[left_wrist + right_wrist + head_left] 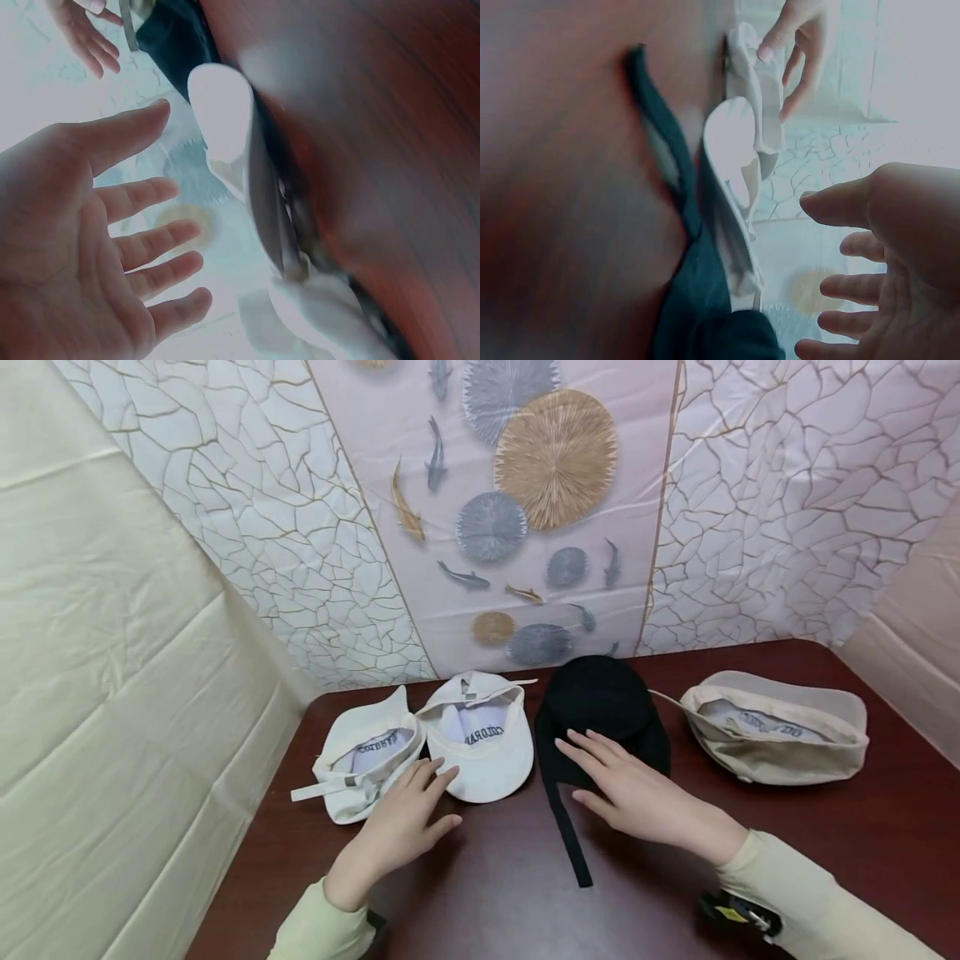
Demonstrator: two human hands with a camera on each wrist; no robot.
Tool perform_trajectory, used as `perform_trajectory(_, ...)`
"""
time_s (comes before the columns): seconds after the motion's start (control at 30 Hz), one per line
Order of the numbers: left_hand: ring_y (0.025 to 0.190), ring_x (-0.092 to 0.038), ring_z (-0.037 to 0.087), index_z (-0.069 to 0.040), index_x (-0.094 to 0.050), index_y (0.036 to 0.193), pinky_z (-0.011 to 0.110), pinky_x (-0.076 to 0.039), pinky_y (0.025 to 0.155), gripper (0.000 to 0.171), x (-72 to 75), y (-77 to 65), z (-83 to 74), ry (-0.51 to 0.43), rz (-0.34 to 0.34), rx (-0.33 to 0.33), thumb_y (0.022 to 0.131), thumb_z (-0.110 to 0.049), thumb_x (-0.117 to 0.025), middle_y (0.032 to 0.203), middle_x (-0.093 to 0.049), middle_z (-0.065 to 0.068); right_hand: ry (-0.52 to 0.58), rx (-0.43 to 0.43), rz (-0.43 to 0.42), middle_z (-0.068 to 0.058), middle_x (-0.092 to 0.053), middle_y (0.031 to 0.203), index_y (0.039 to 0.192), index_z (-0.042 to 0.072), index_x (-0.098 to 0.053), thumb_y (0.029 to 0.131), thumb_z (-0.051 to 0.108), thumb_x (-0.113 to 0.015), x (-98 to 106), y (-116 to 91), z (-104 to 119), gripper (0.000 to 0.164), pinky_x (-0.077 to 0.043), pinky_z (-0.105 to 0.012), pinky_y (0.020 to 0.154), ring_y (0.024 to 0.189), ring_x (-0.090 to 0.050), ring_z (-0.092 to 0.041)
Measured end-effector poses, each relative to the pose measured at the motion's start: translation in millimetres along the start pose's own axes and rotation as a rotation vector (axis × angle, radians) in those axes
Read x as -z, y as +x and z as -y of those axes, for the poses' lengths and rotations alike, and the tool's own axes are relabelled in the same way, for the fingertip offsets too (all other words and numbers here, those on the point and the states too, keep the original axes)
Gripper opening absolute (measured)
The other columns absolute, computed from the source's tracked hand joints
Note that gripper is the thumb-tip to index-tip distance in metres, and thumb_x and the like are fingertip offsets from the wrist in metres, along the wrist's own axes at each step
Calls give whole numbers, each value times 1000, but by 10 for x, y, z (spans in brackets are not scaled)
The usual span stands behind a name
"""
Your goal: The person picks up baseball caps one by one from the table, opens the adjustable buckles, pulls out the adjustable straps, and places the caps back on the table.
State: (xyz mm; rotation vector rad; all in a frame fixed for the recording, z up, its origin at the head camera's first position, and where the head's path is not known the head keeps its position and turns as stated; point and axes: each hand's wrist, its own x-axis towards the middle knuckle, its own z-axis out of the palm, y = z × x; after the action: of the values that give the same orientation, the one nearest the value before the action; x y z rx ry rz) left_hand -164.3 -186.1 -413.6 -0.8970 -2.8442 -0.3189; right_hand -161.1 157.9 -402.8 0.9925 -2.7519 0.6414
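Several caps lie in a row on a dark red table [510,893]. At the left is a white cap [337,735] with its strap sticking out, and beside it another white cap [487,768], hollow side up with lettering inside. A black cap [600,685] comes next to that, its long strap hanging toward the front. Farthest right sits a beige cap [787,760], also hollow side up. My left hand [405,818] hovers near the two white caps, fingers spread, holding nothing. Over the black cap is my right hand [637,793], fingers extended and empty; contact with the cap cannot be told.
A patterned cloth [510,552] with fish and round motifs hangs behind the table's back edge. Pale cream fabric [127,710] slopes along the left side. A dark device [738,914] is strapped at the right wrist.
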Motion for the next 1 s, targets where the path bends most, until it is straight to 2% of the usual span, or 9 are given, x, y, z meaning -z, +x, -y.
perform_trajectory(0.2, 135, -43, 41, -3, -54, 143, 54, -39, 106, 62, -4, 30, 68, -16, 22, -2, 91, -27, -77, 145, -47, 25, 14, 29, 47, -24, -36, 156, 154, 4, -39, 99, 21, -67, -110, 296, 29, 63, -36, -56, 109, 144, -32, -43)
perform_trajectory(0.37, 137, -42, 38, -3, -54, 142, 52, -38, 108, 58, -105, 124, 128, -25, 66, -31, 94, -26, -74, 147, -45, 24, -2, 111, 114, -24, -38, 154, 152, 3, -42, 99, 21, -67, -266, 545, 26, 61, -38, -53, 109, 143, -35, -41)
perform_trajectory(0.5, 135, -43, 39, -1, -55, 141, 52, -37, 109, 56, -196, 200, 190, -20, 112, -61, 94, -25, -73, 146, -47, 24, 10, 137, 194, -24, -35, 157, 151, 3, -43, 100, 28, -65, -401, 709, 2, 61, -35, -54, 111, 146, -28, -42)
perform_trajectory(0.63, 137, -40, 42, -1, -55, 141, 54, -35, 110, 54, -267, 239, 225, 5, 189, -59, 96, -26, -70, 149, -45, 24, 52, 100, 283, -24, -32, 158, 149, 2, -46, 100, 36, -64, -519, 787, -56, 63, -31, -55, 114, 148, -20, -44)
perform_trajectory(0.73, 140, -35, 43, -2, -54, 143, 54, -34, 112, 54, -280, 254, 224, 26, 234, -45, 97, -27, -68, 151, -42, 25, 60, 69, 343, -25, -32, 158, 147, 0, -49, 99, 38, -65, -563, 816, -102, 63, -31, -53, 114, 149, -19, -45)
perform_trajectory(0.83, 142, -33, 44, -3, -53, 144, 54, -32, 113, 55, -266, 274, 218, 41, 244, -42, 97, -27, -68, 153, -40, 25, 37, 50, 377, -24, -31, 158, 145, 0, -50, 98, 39, -65, -573, 838, -124, 63, -32, -52, 114, 149, -18, -44)
perform_trajectory(1.0, 142, -34, 43, -3, -54, 143, 54, -32, 113, 54, -258, 274, 190, 59, 239, -38, 97, -27, -69, 152, -41, 24, 10, 55, 363, -24, -33, 158, 145, 0, -51, 99, 37, -65, -564, 809, -104, 61, -33, -52, 113, 148, -20, -45)
